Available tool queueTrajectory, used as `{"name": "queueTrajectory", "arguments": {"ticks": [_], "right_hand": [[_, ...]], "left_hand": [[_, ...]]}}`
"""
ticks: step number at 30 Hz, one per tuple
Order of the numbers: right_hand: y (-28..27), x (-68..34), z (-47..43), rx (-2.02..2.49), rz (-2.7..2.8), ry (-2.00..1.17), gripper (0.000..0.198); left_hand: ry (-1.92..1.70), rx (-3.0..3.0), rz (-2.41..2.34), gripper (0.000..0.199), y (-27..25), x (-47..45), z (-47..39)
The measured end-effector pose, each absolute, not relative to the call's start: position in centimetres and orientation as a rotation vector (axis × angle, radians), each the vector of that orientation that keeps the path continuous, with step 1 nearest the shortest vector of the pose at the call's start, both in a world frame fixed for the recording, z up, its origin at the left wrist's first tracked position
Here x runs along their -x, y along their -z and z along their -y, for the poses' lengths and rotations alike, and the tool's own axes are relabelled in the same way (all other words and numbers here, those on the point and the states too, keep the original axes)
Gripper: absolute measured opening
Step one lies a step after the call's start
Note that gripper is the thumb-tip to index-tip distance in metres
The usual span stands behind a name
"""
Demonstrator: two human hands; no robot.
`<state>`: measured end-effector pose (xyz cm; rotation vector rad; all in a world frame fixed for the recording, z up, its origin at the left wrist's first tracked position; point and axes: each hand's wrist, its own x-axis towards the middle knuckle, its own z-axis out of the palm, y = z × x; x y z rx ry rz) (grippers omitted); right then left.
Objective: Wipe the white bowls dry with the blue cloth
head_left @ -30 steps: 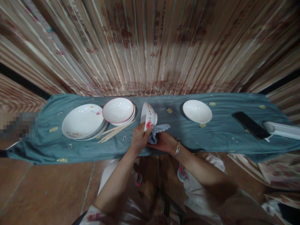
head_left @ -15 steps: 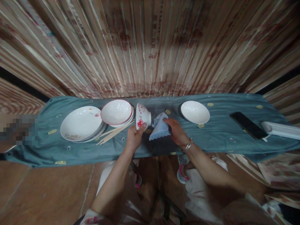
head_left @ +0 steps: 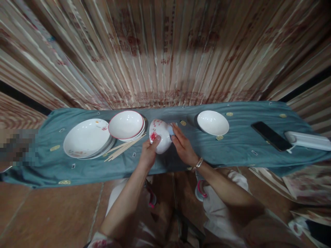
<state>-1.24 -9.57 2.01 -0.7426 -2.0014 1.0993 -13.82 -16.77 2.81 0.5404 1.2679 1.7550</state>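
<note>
My left hand (head_left: 149, 151) grips a white bowl (head_left: 162, 139) with red flowers by its rim, the thumb lying on the outer wall. The bowl is tipped on its side, its base toward the right. Against that base my right hand (head_left: 183, 144) presses a light blue cloth (head_left: 171, 130), most of which is hidden by the fingers. Left of the bowl lie several wooden chopsticks (head_left: 124, 148), beside a stack of red-rimmed bowls (head_left: 126, 124).
A stack of white plates (head_left: 86, 137) stands at the left on the teal tablecloth (head_left: 155, 167). Right of my hands sits a white bowl (head_left: 213, 123). Farther right are a black phone (head_left: 270, 136) and a white device (head_left: 307, 140). Behind the table hangs a pleated curtain (head_left: 165, 51).
My right hand has moved left with the cloth, from beside the bowl onto its base. The bowl has turned in my left hand, showing more of its outside.
</note>
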Motion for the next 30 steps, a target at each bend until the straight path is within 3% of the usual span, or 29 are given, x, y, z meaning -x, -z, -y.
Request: {"name": "queueTrajectory", "arguments": {"ticks": [9, 25, 30], "right_hand": [[-2.7, 0.9, 11.4, 0.508, 2.221, -0.857, 0.045], [-2.5, 0.7, 9.2, 0.675, 2.230, -0.847, 0.045], [-3.2, 0.5, 8.8, 0.667, 2.147, -0.865, 0.042]], "left_hand": [[-1.853, -0.398, -1.220, 0.053, -4.1, 15.2, 17.0], [-1.818, -0.449, -1.240, 0.052, -4.3, 14.9, 16.9], [-1.788, -0.529, -1.267, 0.042, -3.2, 14.4, 16.6]]}}
